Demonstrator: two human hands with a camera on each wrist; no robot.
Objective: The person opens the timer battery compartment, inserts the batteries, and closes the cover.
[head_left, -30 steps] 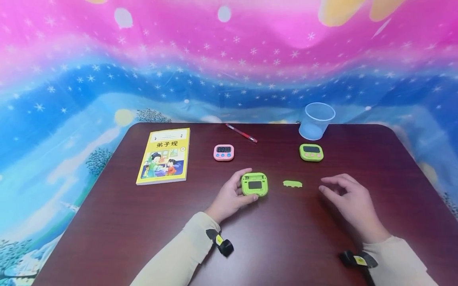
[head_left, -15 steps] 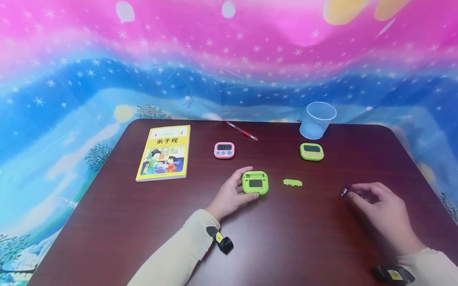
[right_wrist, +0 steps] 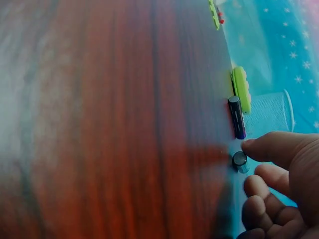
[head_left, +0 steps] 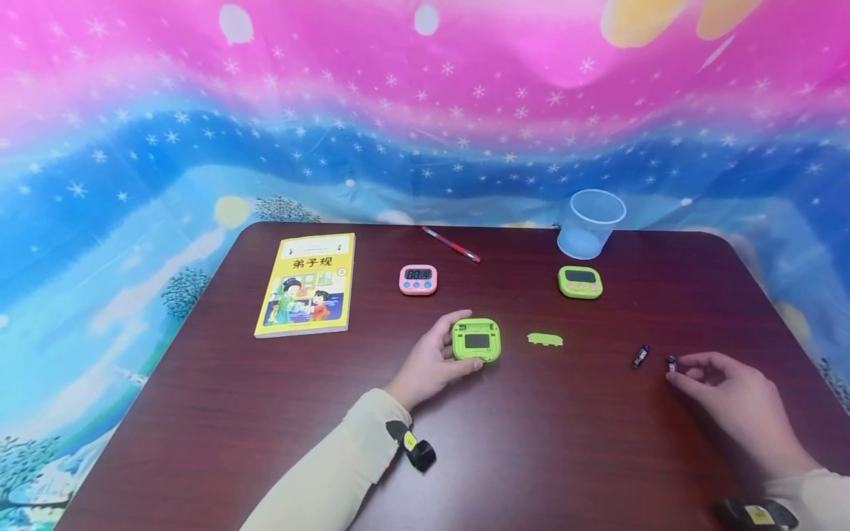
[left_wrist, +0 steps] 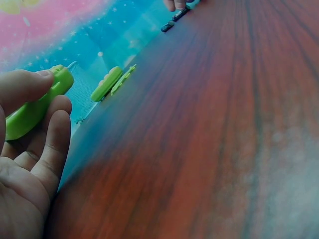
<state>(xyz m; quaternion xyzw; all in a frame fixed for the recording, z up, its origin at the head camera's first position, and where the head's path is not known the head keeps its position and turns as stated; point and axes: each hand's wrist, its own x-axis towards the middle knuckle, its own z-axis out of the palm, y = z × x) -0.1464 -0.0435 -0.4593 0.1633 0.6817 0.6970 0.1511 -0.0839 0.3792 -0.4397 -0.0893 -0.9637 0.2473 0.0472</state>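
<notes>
— Right hand (head_left: 744,402), what's it doing?
— Fingertips pinching one small battery (head_left: 671,363) on the table (head_left: 564,442), right of the green timer (head_left: 476,341). A second battery (head_left: 640,355) lies just beside.
— And the left hand (head_left: 432,363)?
— Curled round that timer's left edge, its loose cover (head_left: 544,339) lying just right of it.

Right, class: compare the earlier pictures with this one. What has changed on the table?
The right hand moved rightward and set two batteries on the table: one battery lies apart, the second battery at its fingertips. The left hand keeps gripping the green timer; the green cover stayed put.
</notes>
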